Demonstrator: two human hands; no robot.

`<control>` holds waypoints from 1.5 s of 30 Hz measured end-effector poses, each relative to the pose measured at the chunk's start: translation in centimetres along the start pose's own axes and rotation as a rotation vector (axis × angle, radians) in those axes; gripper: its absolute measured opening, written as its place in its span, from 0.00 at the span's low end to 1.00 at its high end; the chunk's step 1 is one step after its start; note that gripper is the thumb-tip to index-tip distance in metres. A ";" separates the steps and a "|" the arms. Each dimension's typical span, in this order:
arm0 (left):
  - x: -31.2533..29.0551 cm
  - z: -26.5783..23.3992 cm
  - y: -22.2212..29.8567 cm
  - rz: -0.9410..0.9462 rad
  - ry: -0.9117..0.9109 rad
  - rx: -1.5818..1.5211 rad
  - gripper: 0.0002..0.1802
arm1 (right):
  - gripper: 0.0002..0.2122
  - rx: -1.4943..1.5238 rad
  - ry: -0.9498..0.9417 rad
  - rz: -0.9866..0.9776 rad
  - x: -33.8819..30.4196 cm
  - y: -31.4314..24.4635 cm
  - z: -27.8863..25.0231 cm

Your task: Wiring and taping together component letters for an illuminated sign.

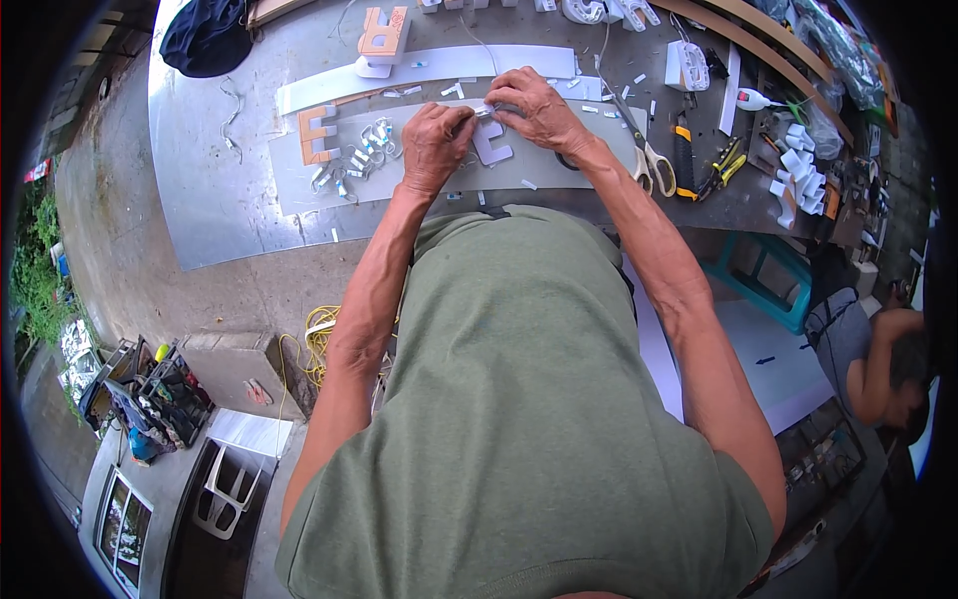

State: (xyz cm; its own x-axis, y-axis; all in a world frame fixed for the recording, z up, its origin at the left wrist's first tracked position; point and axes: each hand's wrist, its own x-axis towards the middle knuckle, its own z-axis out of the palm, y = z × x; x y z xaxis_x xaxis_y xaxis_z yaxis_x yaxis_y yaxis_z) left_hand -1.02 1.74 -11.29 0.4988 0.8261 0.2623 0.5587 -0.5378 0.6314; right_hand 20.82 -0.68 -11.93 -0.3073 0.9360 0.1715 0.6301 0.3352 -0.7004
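Note:
Above a pale letter-shaped piece (493, 148), both hands meet over a small white strip (483, 112). My left hand (436, 148) pinches its left end, thumb and fingertips together. The right end is between the bent fingers of my right hand (539, 108). Fingertips hide most of the strip, so its exact kind is unclear. To the left of my left hand lies a loose pile of small white light modules on wires (371, 147). Beyond it stands an orange-brown E-shaped letter (317, 136). A grey sheet (289, 185) lies under these things.
Scissors (659, 170), an orange-and-black cutter (685, 165) and yellow-handled pliers (726, 165) lie right of my right forearm. Another letter (383, 38) stands at the back on a long white strip (449, 65). A dark cap (205, 38) sits far left. Another person (878, 359) is at the right.

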 end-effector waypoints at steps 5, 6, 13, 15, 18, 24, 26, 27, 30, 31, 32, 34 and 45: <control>-0.1 0.1 0.0 -0.007 0.032 -0.019 0.06 | 0.10 -0.003 0.022 -0.013 0.0 0.0 0.2; -0.1 0.1 0.0 -0.008 0.033 -0.020 0.06 | 0.09 0.006 0.033 -0.014 0.0 0.0 0.2; -0.1 0.1 0.1 -0.008 0.041 -0.011 0.06 | 0.09 0.015 0.040 -0.029 -0.2 0.3 0.3; -0.2 0.1 0.0 -0.004 0.038 -0.007 0.06 | 0.09 0.015 0.034 -0.027 -0.1 0.2 0.2; -0.1 0.1 -0.1 0.003 0.027 0.003 0.06 | 0.10 0.016 0.026 -0.022 -0.1 0.1 0.2; 0.1 -0.1 0.1 0.003 0.016 -0.001 0.06 | 0.10 0.010 -0.001 -0.014 -0.1 0.3 0.0; 0.1 -0.1 0.1 0.015 0.020 -0.008 0.06 | 0.11 0.004 -0.016 -0.015 -0.1 0.3 0.0; 0.0 -0.1 0.0 0.014 0.020 -0.008 0.06 | 0.10 0.015 0.003 -0.010 -0.1 0.1 0.0; -0.1 -0.2 0.1 0.002 0.009 0.001 0.06 | 0.09 0.033 0.018 0.013 0.1 -0.2 0.0; 0.0 -0.2 0.1 -0.002 0.008 -0.003 0.06 | 0.08 0.040 0.014 0.031 0.2 -0.3 0.0; 0.0 -0.1 0.2 -0.004 0.007 -0.007 0.06 | 0.08 0.040 0.013 0.031 0.2 -0.2 0.1; 0.1 -0.1 0.2 -0.004 0.006 -0.011 0.06 | 0.07 0.036 0.039 0.069 0.3 0.0 0.4; 0.0 -0.1 0.2 -0.005 0.000 -0.005 0.06 | 0.05 -0.053 0.021 0.109 1.0 -0.4 1.1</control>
State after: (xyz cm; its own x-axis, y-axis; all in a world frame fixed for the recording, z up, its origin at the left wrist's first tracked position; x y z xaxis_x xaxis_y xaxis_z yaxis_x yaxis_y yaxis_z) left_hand -1.01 1.69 -11.08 0.4955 0.8290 0.2592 0.5581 -0.5326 0.6363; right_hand 19.54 -0.01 -12.25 -0.2200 0.9692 0.1111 0.6960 0.2357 -0.6782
